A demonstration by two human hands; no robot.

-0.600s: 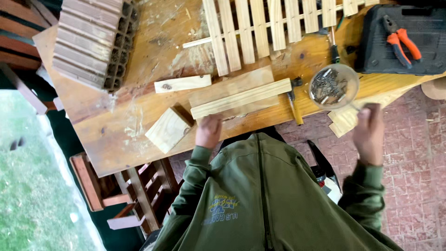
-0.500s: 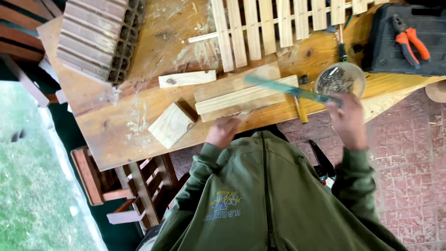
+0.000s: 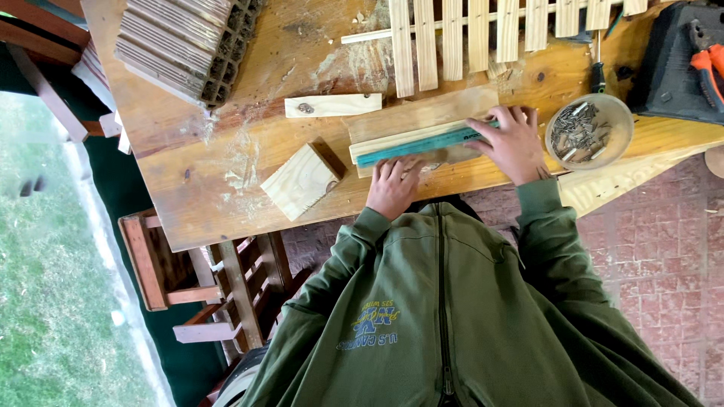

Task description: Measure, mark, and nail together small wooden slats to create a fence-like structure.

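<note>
My right hand [image 3: 514, 143] presses a long teal ruler [image 3: 422, 143] flat along a pale wooden slat [image 3: 407, 124], which lies across the near part of the wooden workbench [image 3: 219, 211]. My left hand [image 3: 394, 188] holds the slat's near edge, fingers laid flat on the wood just below the ruler's left half. A square wooden block [image 3: 302, 179] sits to the left of that hand. A short knotty slat piece [image 3: 332, 105] lies just beyond the long slat.
A round bowl of nails [image 3: 590, 132] stands right of my right hand. A slatted wooden panel [image 3: 467, 38] lies at the back. A ridged stack of boards [image 3: 188, 41] is back left. A black tool case [image 3: 671, 71] holds orange pliers [image 3: 709, 64]. Wooden furniture pieces [image 3: 162, 264] stand below the bench.
My right hand brought the teal ruler from the air near the bowl down onto the slat. My left hand stayed at the slat's near edge.
</note>
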